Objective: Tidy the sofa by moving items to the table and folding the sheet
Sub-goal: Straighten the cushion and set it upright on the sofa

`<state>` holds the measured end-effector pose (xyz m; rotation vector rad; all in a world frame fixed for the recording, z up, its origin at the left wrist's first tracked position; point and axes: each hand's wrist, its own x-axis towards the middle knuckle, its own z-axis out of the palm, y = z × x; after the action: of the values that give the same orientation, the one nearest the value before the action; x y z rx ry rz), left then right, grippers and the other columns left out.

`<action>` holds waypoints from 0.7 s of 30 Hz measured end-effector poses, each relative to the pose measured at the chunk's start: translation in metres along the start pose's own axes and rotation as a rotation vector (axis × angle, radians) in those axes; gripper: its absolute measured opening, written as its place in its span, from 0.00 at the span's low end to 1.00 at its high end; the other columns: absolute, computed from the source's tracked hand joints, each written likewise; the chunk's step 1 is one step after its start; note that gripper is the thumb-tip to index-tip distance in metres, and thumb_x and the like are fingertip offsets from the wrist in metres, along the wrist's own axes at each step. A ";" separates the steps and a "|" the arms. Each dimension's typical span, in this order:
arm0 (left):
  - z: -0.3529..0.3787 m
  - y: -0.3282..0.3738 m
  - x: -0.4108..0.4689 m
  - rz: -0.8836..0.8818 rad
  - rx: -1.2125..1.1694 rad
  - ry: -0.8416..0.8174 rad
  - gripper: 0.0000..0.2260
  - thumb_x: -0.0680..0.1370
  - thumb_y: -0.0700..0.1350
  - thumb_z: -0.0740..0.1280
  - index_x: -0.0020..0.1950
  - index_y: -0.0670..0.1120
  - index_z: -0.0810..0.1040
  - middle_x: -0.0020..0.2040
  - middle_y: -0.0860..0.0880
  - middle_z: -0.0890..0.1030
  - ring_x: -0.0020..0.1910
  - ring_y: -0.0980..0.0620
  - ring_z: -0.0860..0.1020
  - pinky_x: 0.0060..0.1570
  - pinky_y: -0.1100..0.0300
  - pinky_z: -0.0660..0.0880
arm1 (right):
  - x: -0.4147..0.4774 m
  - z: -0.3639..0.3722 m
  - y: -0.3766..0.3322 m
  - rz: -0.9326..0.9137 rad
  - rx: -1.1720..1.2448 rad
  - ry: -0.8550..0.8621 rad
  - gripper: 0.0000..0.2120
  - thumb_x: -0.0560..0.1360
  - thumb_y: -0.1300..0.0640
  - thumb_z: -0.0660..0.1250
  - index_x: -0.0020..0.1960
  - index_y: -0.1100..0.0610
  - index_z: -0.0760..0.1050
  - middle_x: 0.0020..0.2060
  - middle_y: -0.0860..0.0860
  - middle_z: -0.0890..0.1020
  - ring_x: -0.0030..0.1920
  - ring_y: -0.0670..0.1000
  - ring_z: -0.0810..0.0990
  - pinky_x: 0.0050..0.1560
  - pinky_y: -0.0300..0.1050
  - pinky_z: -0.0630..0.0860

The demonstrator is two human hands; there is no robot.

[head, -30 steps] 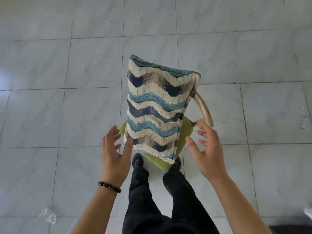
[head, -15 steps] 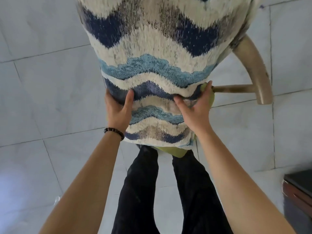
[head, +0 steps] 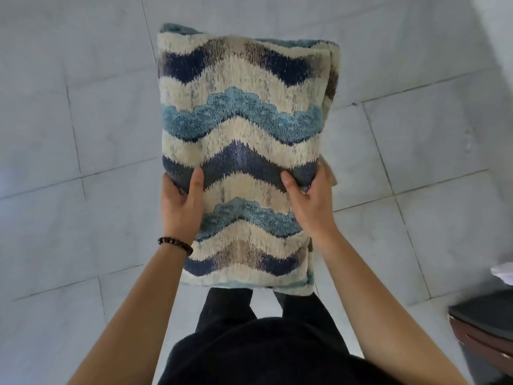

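A cushion (head: 244, 112) with cream, light blue and navy wavy stripes fills the middle of the head view, held up in front of me above the floor. My left hand (head: 181, 204) grips its left edge, thumb on the front and fingers hidden behind. My right hand (head: 311, 201) grips its right edge the same way. No sofa, sheet or chair shows; the cushion hides whatever is directly under it.
Pale grey floor tiles (head: 69, 134) lie all around. A dark cabinet or table corner (head: 485, 323) sits at the lower right, with something white (head: 502, 270) just above it. My dark trouser legs show below the cushion.
Both hands closed on the cushion's sides and lifted it off the green-seated chair. The chair is no longer in view.
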<state>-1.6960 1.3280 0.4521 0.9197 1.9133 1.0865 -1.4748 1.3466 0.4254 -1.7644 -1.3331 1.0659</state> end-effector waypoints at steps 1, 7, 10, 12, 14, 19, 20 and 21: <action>-0.006 0.018 -0.010 0.053 -0.009 0.002 0.12 0.79 0.52 0.66 0.60 0.50 0.71 0.50 0.61 0.78 0.44 0.74 0.76 0.42 0.74 0.73 | -0.008 -0.012 -0.016 -0.024 0.004 0.035 0.24 0.76 0.44 0.69 0.64 0.58 0.70 0.54 0.51 0.70 0.51 0.41 0.70 0.55 0.34 0.74; -0.034 0.080 -0.064 0.340 -0.137 -0.086 0.12 0.79 0.49 0.66 0.60 0.56 0.69 0.55 0.61 0.77 0.52 0.71 0.76 0.49 0.74 0.74 | -0.076 -0.066 -0.077 -0.122 0.184 0.237 0.21 0.76 0.53 0.71 0.64 0.57 0.67 0.57 0.53 0.74 0.53 0.36 0.75 0.47 0.23 0.72; -0.040 0.090 -0.083 0.460 -0.160 -0.202 0.16 0.79 0.48 0.67 0.64 0.49 0.69 0.56 0.59 0.76 0.52 0.72 0.75 0.47 0.75 0.72 | -0.120 -0.080 -0.082 -0.132 0.225 0.385 0.19 0.76 0.55 0.71 0.62 0.54 0.67 0.53 0.49 0.78 0.50 0.32 0.76 0.46 0.25 0.73; -0.044 0.090 -0.095 0.512 -0.164 -0.322 0.14 0.78 0.49 0.68 0.60 0.51 0.69 0.55 0.54 0.77 0.51 0.68 0.76 0.47 0.70 0.75 | -0.156 -0.083 -0.073 -0.111 0.240 0.511 0.19 0.76 0.55 0.71 0.63 0.55 0.68 0.54 0.48 0.80 0.53 0.35 0.78 0.50 0.31 0.76; -0.043 0.085 -0.111 0.542 -0.176 -0.463 0.12 0.77 0.52 0.68 0.57 0.55 0.69 0.55 0.50 0.78 0.53 0.59 0.78 0.51 0.63 0.77 | -0.197 -0.081 -0.059 -0.072 0.262 0.638 0.18 0.77 0.55 0.70 0.63 0.52 0.69 0.55 0.48 0.81 0.56 0.42 0.80 0.56 0.43 0.78; -0.020 0.070 -0.183 0.674 -0.168 -0.824 0.15 0.79 0.47 0.66 0.61 0.61 0.65 0.58 0.59 0.75 0.55 0.73 0.74 0.51 0.76 0.70 | -0.315 -0.076 -0.026 0.079 0.312 1.043 0.20 0.77 0.60 0.70 0.64 0.45 0.69 0.55 0.38 0.79 0.55 0.32 0.77 0.55 0.31 0.75; -0.014 0.067 -0.204 0.699 -0.156 -0.908 0.16 0.79 0.47 0.65 0.60 0.63 0.64 0.57 0.61 0.74 0.54 0.75 0.73 0.49 0.79 0.69 | -0.341 -0.077 -0.019 0.115 0.328 1.125 0.21 0.77 0.60 0.70 0.65 0.48 0.68 0.56 0.37 0.78 0.55 0.30 0.76 0.54 0.29 0.74; -0.008 0.066 -0.224 0.721 -0.140 -0.982 0.15 0.79 0.50 0.65 0.59 0.65 0.65 0.56 0.62 0.74 0.53 0.75 0.73 0.49 0.78 0.68 | -0.368 -0.078 -0.014 0.150 0.341 1.201 0.21 0.77 0.60 0.70 0.66 0.49 0.67 0.56 0.36 0.76 0.54 0.27 0.75 0.52 0.26 0.73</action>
<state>-1.5827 1.1609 0.5690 1.7122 0.6947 0.8497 -1.4628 0.9910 0.5488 -1.7324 -0.2552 0.1267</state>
